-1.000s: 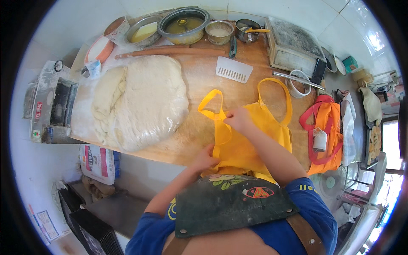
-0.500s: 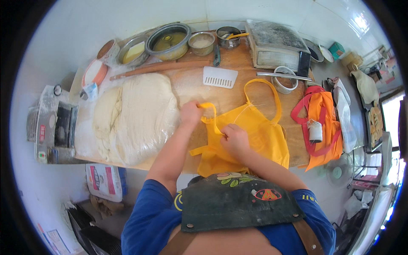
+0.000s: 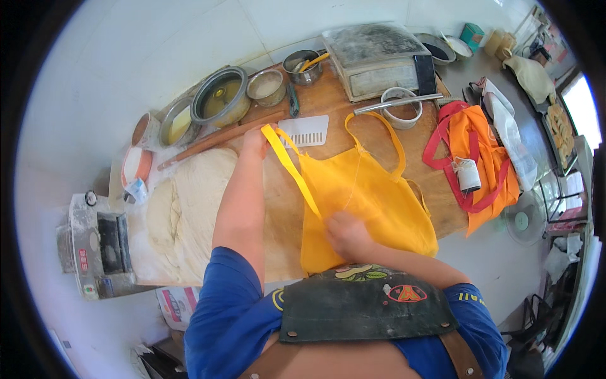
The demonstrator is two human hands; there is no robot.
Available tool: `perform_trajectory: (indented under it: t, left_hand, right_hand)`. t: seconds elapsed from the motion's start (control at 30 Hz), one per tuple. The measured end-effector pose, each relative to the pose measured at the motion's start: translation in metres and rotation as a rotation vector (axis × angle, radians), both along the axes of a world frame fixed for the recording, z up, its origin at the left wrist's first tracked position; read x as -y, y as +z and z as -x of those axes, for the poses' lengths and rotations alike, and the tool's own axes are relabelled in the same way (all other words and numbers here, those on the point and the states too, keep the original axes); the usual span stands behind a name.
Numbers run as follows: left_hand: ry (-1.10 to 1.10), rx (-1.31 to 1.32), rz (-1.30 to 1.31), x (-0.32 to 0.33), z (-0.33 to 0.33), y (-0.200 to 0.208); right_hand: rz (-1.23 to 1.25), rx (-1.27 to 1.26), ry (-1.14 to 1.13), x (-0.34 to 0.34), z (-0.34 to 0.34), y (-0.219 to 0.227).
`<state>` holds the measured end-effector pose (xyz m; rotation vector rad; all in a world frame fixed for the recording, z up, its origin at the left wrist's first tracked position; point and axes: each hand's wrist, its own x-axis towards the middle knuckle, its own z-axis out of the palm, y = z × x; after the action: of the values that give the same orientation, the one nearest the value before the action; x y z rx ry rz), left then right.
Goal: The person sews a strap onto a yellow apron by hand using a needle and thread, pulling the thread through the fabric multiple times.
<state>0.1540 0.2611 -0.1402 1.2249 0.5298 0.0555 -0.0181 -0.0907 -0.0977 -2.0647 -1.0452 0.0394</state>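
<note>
Head view. The fingers of the left hand (image 3: 255, 140) are clamped on the upper end of a yellow strap (image 3: 291, 169), which slants from them toward the fingers of the right hand (image 3: 348, 235). The right fingers are curled at the strap's lower end; blur hides the contact, and whether they grip it cannot be told. The yellow cloth bag (image 3: 372, 196) lies on the wooden table (image 3: 281, 234), beneath and beyond the right fingers and to the right of the left fingers. A white slotted scraper (image 3: 310, 131) lies just right of the left fingers; a rolling pin (image 3: 211, 144) extends leftward near them. Pale dough (image 3: 192, 205) spreads to their left, on the near side. Well right of the right fingers, a spool of white thread (image 3: 467, 174) rests on an orange bag (image 3: 483, 136) with red handles.
</note>
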Motion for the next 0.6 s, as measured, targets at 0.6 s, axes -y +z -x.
perform_trajectory:
  t: [0.6]
  left_hand:
    - [-0.047,-0.367,-0.636,0.063,0.134,0.005]
  right_hand:
    - [0.134,-0.365,-0.114,-0.007,0.009,-0.039]
